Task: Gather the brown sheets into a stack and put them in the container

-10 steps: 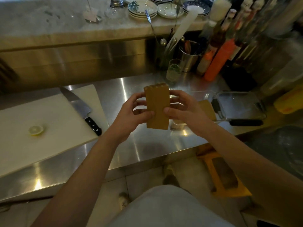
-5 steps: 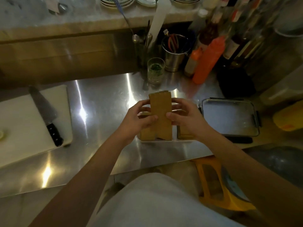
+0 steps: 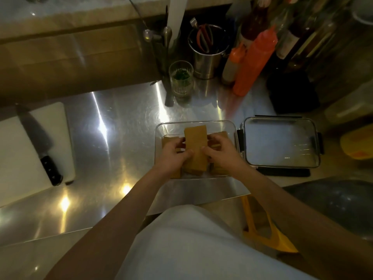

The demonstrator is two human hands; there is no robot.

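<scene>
Both hands grip one stack [image 3: 195,150] of brown sheets, held on end inside the clear container [image 3: 232,126] on the steel counter [image 3: 113,138]. The left hand [image 3: 174,156] clasps the stack's left edge, thumb across the front face; the right hand [image 3: 221,152] clasps the right edge the same way, its thumb tip close to the left thumb near the middle of the face. The stack's lower end sits low in the container near its front wall, and its top leans away from the person; whether it touches the floor of the container is hard to tell through the glare. More brown sheets lie flat in the container, one pile [image 3: 169,140] showing to the left of the hands and another [image 3: 222,135] to the right, partly hidden by the fingers. The lid [image 3: 280,144] lies just to the right of the container, almost touching it. Well to the left, a knife [image 3: 38,142] rests on a white board [image 3: 20,158]. Behind the container stand a glass [image 3: 181,80] with green leaves, a steel cup [image 3: 207,51] of tools and an orange bottle [image 3: 254,61].
</scene>
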